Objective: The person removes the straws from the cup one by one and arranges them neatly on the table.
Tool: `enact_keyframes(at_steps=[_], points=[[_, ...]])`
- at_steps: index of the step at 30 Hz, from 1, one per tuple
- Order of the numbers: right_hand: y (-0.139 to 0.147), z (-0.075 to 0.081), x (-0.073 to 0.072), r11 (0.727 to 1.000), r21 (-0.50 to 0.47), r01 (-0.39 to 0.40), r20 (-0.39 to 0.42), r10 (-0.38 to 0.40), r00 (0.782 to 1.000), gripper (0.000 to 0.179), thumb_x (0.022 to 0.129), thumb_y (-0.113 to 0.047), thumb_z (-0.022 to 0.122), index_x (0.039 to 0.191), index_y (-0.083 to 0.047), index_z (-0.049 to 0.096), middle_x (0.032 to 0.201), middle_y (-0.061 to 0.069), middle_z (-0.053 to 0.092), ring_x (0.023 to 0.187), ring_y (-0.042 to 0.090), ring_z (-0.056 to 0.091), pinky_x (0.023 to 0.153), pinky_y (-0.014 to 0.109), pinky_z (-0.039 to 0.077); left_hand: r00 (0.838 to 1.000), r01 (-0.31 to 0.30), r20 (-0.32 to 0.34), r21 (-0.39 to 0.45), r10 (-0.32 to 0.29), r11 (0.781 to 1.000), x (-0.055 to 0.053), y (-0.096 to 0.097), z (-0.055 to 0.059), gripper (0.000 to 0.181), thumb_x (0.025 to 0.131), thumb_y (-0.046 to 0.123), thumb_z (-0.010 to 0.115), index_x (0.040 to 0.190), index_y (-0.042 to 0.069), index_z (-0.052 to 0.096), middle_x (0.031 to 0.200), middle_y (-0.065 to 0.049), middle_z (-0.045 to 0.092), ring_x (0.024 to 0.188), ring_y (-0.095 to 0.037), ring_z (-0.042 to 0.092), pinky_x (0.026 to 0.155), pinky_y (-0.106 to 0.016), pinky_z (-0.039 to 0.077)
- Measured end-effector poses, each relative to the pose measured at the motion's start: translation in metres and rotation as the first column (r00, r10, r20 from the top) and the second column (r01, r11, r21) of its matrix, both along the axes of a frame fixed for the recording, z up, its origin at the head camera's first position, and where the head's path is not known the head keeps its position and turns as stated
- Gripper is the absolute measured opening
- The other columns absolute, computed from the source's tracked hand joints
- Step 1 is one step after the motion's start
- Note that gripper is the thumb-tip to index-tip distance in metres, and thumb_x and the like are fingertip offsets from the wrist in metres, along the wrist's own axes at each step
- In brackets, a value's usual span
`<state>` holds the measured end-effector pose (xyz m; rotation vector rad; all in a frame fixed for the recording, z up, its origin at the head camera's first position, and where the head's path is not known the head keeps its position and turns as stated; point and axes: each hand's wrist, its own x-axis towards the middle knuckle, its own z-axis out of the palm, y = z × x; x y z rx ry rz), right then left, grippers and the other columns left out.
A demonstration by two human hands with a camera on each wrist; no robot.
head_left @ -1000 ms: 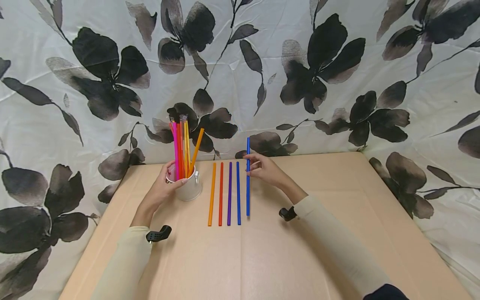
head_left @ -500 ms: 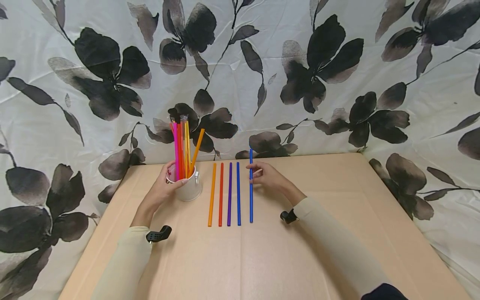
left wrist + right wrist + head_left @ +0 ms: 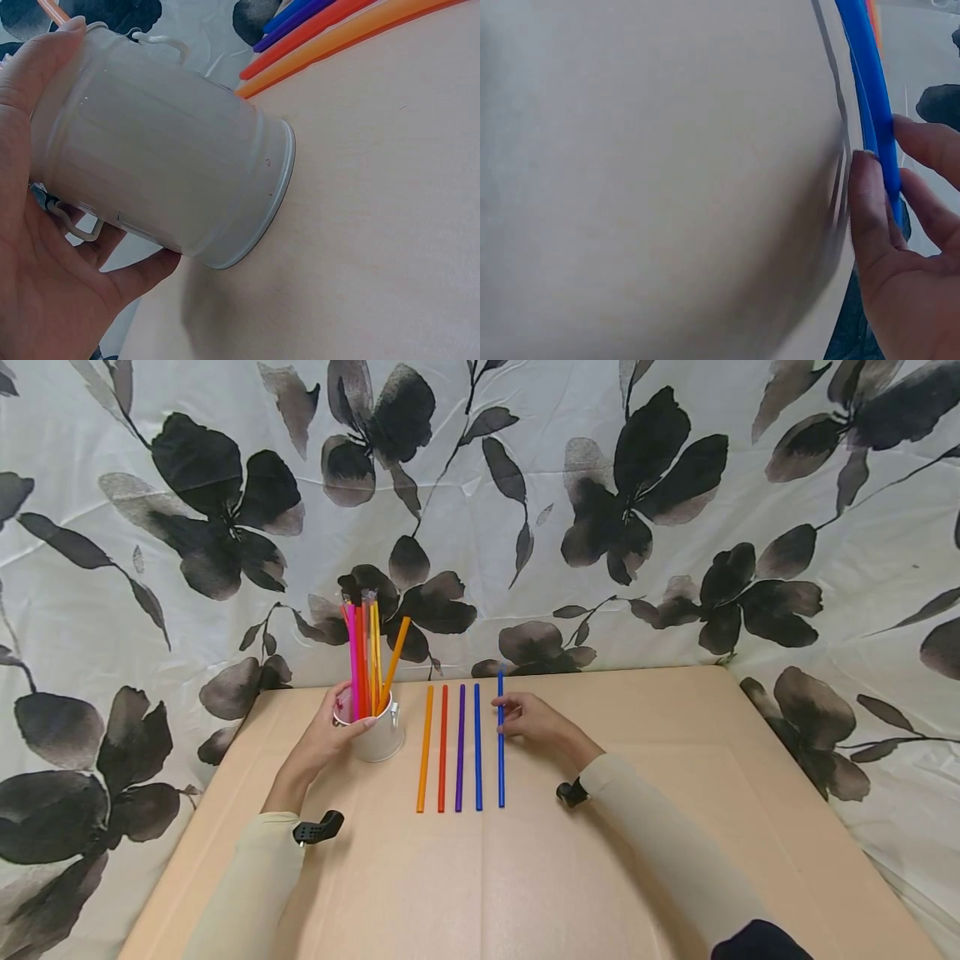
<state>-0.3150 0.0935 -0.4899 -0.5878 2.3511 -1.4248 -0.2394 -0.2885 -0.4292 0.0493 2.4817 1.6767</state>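
A white bucket [image 3: 378,742] with small side handles stands upright at the back left of the table, holding several pink, red, yellow and orange straws [image 3: 360,652]. My left hand [image 3: 318,739] grips its side; in the left wrist view, the fingers curl round the bucket wall [image 3: 165,142]. To its right lie an orange straw [image 3: 425,752], a red straw [image 3: 442,752], a purple straw [image 3: 460,752] and a blue straw [image 3: 477,752], parallel and spaced apart. My right hand [image 3: 540,720] pinches another blue straw [image 3: 874,90] between thumb and fingers, beside the row's right end.
A light brown table [image 3: 570,877] carries everything. Behind it hangs a white cloth [image 3: 517,410] with dark flowers, close to the table's back edge. A black wrist device [image 3: 318,828] sits on the left forearm, another black device [image 3: 572,793] on the right.
My right hand has brought its blue straw nearer to me and slightly right, its near end now about level with the row's. My left hand and the bucket have stayed put.
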Motion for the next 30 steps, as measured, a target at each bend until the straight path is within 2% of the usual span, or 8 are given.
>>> enact_keyframes(at_steps=[5, 11, 19, 25, 30], points=[[-0.0044, -0.0011, -0.0020, 0.994, 0.113, -0.009, -0.041, 0.013, 0.999, 0.047, 0.090, -0.004, 0.075, 0.133, 0.004, 0.060, 0.110, 0.015, 0.060, 0.098, 0.022, 0.056, 0.080, 0.026, 0.050, 1.000, 0.001, 0.001, 0.001, -0.001, 1.000, -0.0013, 0.0007, 0.0007, 0.092, 0.094, 0.025, 0.073, 0.162, 0.017, 0.011, 0.166, -0.019, 0.014, 0.155, -0.042, 0.008, 0.118, -0.072, 0.012], [-0.0068, -0.0003, -0.0051, 0.980, 0.196, -0.038, -0.107, 0.060, 0.992, 0.042, 0.087, -0.003, 0.078, 0.125, 0.006, 0.064, 0.106, 0.017, 0.062, 0.088, 0.020, 0.053, 0.070, 0.023, 0.046, 1.000, 0.001, 0.002, -0.004, -0.001, 1.000, -0.0017, 0.0004, 0.0005, 0.093, 0.093, 0.026, 0.074, 0.162, 0.017, 0.011, 0.166, -0.019, 0.014, 0.155, -0.042, 0.008, 0.118, -0.072, 0.013], [-0.0078, 0.0006, -0.0059, 0.972, 0.232, -0.034, -0.094, 0.057, 0.994, 0.041, 0.087, -0.006, 0.079, 0.125, 0.003, 0.066, 0.106, 0.016, 0.062, 0.089, 0.020, 0.054, 0.069, 0.023, 0.047, 1.000, 0.002, 0.002, 0.000, -0.002, 1.000, -0.0022, 0.0005, -0.0002, 0.093, 0.094, 0.026, 0.073, 0.162, 0.017, 0.010, 0.166, -0.019, 0.015, 0.155, -0.041, 0.009, 0.118, -0.071, 0.015], [-0.0068, 0.0016, -0.0077, 0.973, 0.229, -0.024, -0.053, 0.038, 0.998, 0.040, 0.087, -0.007, 0.079, 0.124, 0.001, 0.066, 0.106, 0.015, 0.061, 0.086, 0.020, 0.056, 0.065, 0.023, 0.049, 1.000, 0.000, 0.005, 0.002, 0.000, 1.000, -0.0022, 0.0007, 0.0008, 0.093, 0.094, 0.026, 0.073, 0.162, 0.017, 0.010, 0.166, -0.018, 0.013, 0.155, -0.041, 0.007, 0.117, -0.072, 0.013], [-0.0065, 0.0036, -0.0080, 0.972, 0.236, -0.018, -0.036, 0.027, 0.999, 0.039, 0.088, -0.008, 0.078, 0.125, -0.001, 0.066, 0.108, 0.014, 0.059, 0.091, 0.021, 0.055, 0.069, 0.023, 0.050, 1.000, -0.004, 0.014, -0.003, 0.004, 1.000, -0.0018, 0.0007, 0.0016, 0.095, 0.093, 0.028, 0.074, 0.162, 0.017, 0.009, 0.167, -0.018, 0.013, 0.155, -0.041, 0.006, 0.117, -0.072, 0.013]])
